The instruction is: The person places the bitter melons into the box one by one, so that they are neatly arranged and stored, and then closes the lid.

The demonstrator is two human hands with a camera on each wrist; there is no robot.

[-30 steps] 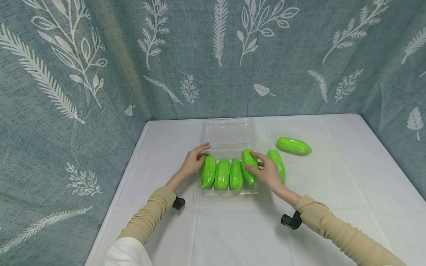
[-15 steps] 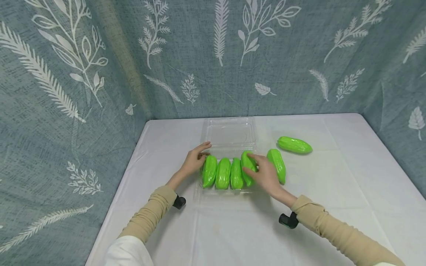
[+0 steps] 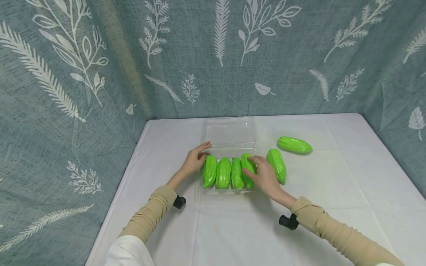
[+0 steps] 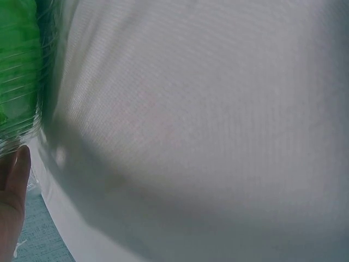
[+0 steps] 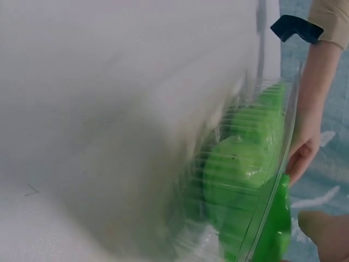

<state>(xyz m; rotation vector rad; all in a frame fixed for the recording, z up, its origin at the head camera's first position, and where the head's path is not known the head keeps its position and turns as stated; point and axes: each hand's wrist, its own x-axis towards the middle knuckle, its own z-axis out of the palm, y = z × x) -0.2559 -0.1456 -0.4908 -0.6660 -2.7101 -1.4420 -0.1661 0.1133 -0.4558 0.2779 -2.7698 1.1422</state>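
A clear plastic hinged container (image 3: 226,152) lies on the table, lid folded back. Inside it, a glossy, ridged green cucumber-like vegetable (image 3: 223,173) lies in a row with others, all lengthwise. My right hand (image 3: 265,174) holds the rightmost green vegetable (image 3: 246,164) between thumb and fingers, low in the container's right end. At the container's left rear corner, my left hand (image 3: 192,162) grips the edge with bent fingers. In the left wrist view a fingertip (image 4: 23,155) meets the container wall. The right wrist view shows vegetables (image 5: 240,169) through the ribbed side.
Right of the container lies another green vegetable (image 3: 277,166), and a further one (image 3: 294,145) is farther back. The transparent lid (image 3: 229,131) reaches toward the rear table edge. A patterned blue-green curtain (image 3: 199,55) stands behind the white tablecloth (image 3: 226,229).
My right hand has brought the rightmost green vegetable down and slightly toward me, closer against the row. My left hand stays at the container's corner.
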